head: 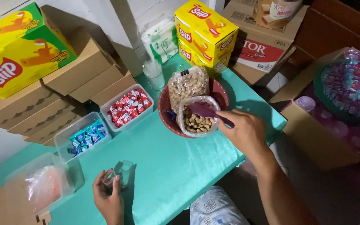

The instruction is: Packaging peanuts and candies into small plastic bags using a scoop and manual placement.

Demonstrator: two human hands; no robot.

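Patterned cloth (215,208) lies nearest, under the turquoise surface (180,166). On it a red bowl (219,89) holds bags of peanuts (196,121); right hand (244,131) pinches a purple spoon (207,111) there. Left hand (108,196) grips a small clear cup (123,171).

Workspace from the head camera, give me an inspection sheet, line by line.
Surface: teal table, bare near the front edge.
Job's things: purple scoop over an open bag of peanuts in a red bowl; small clear cup.
Clutter: tub of red candies, tub of blue candies, clipped peanut bag, yellow boxes.
Hands: right hand holds the scoop; left hand holds the cup.
Cables: nothing seen.
Surroundings: stacked cardboard boxes, open carton of sweets.
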